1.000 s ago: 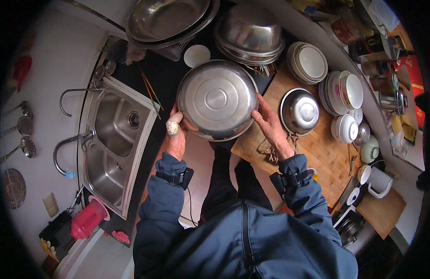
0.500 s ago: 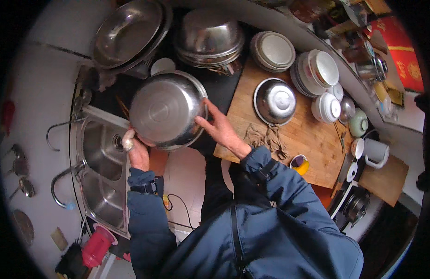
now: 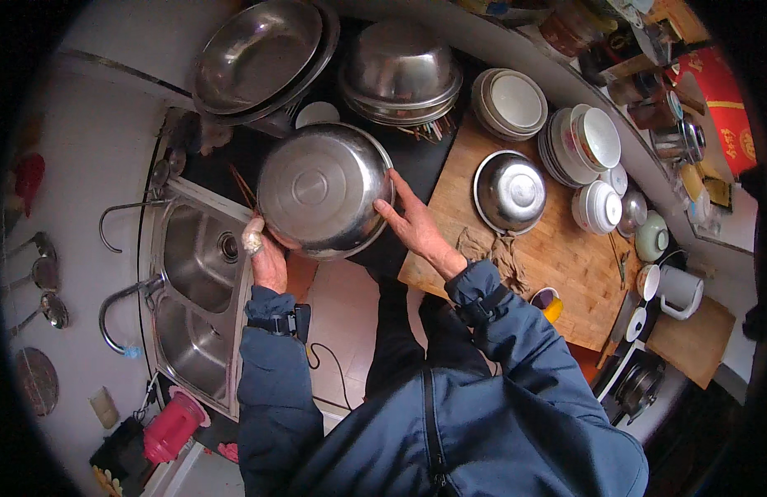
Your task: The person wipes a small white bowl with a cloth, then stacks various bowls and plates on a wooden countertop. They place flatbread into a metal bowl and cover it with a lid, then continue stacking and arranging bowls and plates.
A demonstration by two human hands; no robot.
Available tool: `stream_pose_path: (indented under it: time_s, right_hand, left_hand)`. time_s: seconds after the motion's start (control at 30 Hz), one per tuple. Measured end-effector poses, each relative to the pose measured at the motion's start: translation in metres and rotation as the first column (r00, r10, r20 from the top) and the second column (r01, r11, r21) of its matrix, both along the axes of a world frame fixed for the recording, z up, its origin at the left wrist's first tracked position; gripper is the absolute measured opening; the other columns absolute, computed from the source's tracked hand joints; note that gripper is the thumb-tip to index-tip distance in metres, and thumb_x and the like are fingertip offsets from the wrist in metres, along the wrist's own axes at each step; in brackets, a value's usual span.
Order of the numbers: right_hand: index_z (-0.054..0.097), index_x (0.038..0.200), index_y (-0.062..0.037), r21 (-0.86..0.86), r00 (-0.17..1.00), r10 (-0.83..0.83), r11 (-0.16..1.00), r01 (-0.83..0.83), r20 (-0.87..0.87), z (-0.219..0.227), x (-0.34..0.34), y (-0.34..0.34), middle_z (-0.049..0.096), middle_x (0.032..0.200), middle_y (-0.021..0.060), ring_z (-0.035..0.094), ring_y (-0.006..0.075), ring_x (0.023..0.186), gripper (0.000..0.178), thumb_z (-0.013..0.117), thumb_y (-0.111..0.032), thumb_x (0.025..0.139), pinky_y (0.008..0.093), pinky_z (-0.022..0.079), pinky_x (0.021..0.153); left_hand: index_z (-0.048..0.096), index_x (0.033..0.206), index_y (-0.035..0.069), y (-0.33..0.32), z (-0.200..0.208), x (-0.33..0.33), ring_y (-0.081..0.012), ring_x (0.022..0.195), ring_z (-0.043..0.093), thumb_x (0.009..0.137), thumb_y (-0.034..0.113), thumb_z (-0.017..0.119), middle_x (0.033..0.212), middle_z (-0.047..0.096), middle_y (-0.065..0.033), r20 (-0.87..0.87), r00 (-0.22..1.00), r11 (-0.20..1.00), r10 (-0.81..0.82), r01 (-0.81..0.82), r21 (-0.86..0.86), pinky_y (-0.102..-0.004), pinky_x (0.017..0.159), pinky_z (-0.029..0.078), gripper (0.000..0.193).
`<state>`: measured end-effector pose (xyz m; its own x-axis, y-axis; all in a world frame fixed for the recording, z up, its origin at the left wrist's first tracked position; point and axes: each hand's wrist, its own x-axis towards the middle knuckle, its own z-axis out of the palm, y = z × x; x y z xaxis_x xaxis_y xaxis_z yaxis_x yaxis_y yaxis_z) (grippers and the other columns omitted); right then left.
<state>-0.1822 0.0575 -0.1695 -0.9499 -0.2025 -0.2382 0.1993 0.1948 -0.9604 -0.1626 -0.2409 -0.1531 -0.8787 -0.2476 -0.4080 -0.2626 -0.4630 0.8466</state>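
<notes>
A large stainless steel basin [image 3: 313, 178] is held bottom up in front of me, over the counter's front edge and beside the sink. My left hand [image 3: 269, 261] grips its near-left rim; a pale wrapping covers part of one finger, and other fingers are hidden under the basin. On the right side, my right hand [image 3: 412, 219] grips the rim with the thumb against the outer wall. A smaller upturned metal bowl [image 3: 509, 192] rests on the wooden board [image 3: 566, 273], with a crumpled brown cloth [image 3: 495, 257] just below it.
The double sink [image 3: 203, 248] lies left, with two curved taps. Behind stand wide metal basins [image 3: 263, 54] and an upturned basin stack [image 3: 404, 70]. White bowls [image 3: 516, 101] line the board's back. A yellow-and-purple object [image 3: 549, 306] sits near its front edge; a pink container [image 3: 174, 424] stands lower left.
The whole scene has shifted a little to the right in the picture. Both hands keep their hold on the basin, which stays in nearly the same place beside the sink.
</notes>
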Motion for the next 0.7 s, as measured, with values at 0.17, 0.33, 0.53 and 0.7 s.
stream_pose_path:
  time_s: [0.17, 0.33, 0.53, 0.7]
  right_hand:
    - [0.030, 0.159, -0.0010, -0.065, 0.984, -0.102, 0.994, 0.094, -0.146, 0.019, -0.007, 0.011, 0.042, 0.158, 0.0204, 0.043, 0.0312, 0.145, 0.074, 0.068, -0.027, 0.101, 0.0392, 0.039, 0.116]
    - [0.050, 0.148, -0.0023, 0.028, 0.920, -0.066, 0.996, 0.083, -0.385, 0.057, -0.050, 0.022, 0.059, 0.140, 0.0160, 0.059, 0.0256, 0.129, 0.050, 0.065, -0.016, 0.102, 0.0371, 0.049, 0.106]
    - [0.054, 0.144, 0.0006, 0.109, 0.971, 0.035, 0.994, -0.009, -0.238, 0.058, -0.085, 0.014, 0.066, 0.133, 0.0141, 0.063, 0.0219, 0.121, 0.048, 0.064, -0.023, 0.104, 0.0348, 0.050, 0.104]
    - [0.035, 0.158, -0.0010, 0.080, 0.995, 0.098, 0.992, -0.095, -0.029, 0.034, -0.050, 0.025, 0.041, 0.161, 0.0173, 0.046, 0.0262, 0.143, 0.066, 0.063, -0.026, 0.105, 0.0372, 0.039, 0.116]
  left_hand:
    - [0.041, 0.155, 0.003, -0.002, -0.007, 0.005, -0.0232, 0.147, 0.030, 0.097, 0.041, 0.053, 0.158, 0.039, -0.0089, -0.005, 0.998, 0.996, 0.056, -0.055, 0.073, -0.0405, 0.123, 0.018, 0.070]
    - [0.034, 0.160, 0.009, -0.003, -0.006, 0.009, -0.0232, 0.150, 0.029, 0.100, 0.044, 0.049, 0.163, 0.035, -0.0059, -0.007, 1.000, 1.000, 0.016, -0.016, -0.008, -0.0428, 0.124, 0.018, 0.072]
    - [0.033, 0.162, 0.012, -0.002, 0.001, 0.012, -0.0256, 0.150, 0.029, 0.099, 0.043, 0.048, 0.164, 0.034, -0.0059, 0.046, 0.998, 0.993, 0.039, -0.044, 0.111, -0.0459, 0.123, 0.018, 0.072]
    - [0.036, 0.161, 0.009, -0.004, 0.001, 0.012, -0.0188, 0.145, 0.036, 0.099, 0.035, 0.059, 0.157, 0.042, -0.0046, -0.003, 1.000, 0.991, 0.022, -0.021, 0.130, -0.0373, 0.124, 0.021, 0.071]
